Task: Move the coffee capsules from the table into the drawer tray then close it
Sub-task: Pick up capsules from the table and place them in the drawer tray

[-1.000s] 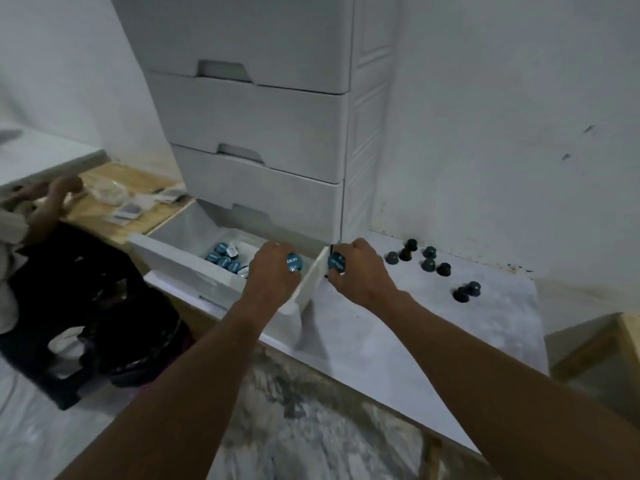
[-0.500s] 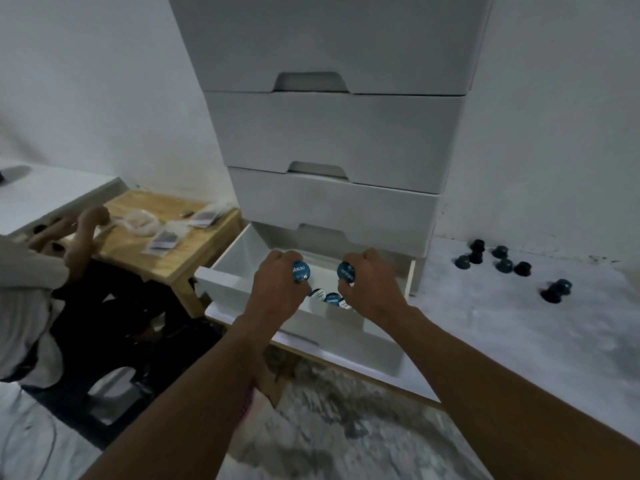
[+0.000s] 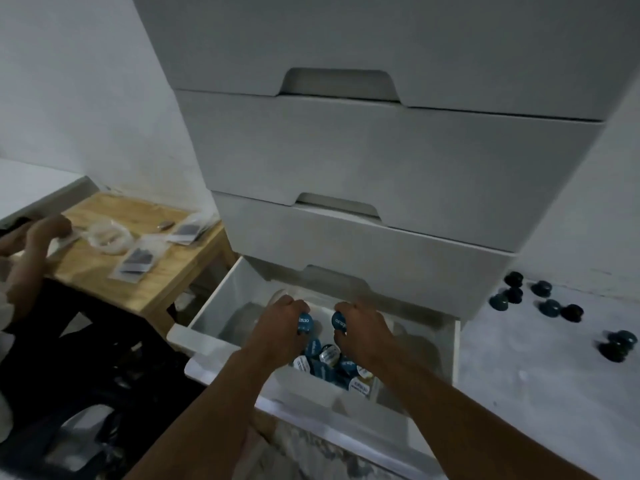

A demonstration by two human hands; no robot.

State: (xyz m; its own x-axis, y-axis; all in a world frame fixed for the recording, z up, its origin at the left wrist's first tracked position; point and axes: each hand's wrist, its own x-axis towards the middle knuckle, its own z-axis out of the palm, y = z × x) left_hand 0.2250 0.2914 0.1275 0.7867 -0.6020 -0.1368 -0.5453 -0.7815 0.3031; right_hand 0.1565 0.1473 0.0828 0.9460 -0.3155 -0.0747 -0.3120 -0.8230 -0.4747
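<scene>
Worktop [image 3: 519, 375], drawer tray [image 3: 221, 346]: left hand [image 3: 280, 329] and right hand [image 3: 362, 334] each pinch a capsule [image 3: 304, 323]. Dropped high (crowded pile [image 3: 329, 363]), I expect bounce-outs.

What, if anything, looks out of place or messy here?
Nothing looks spilled or broken. The capsules in the open drawer lie in a jumbled heap, tilted every way, and several dark capsules sit scattered on the white table at right.

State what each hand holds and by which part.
The left hand grips a blue capsule round its body, foil lid showing; the right hand grips a second capsule likewise.
</scene>
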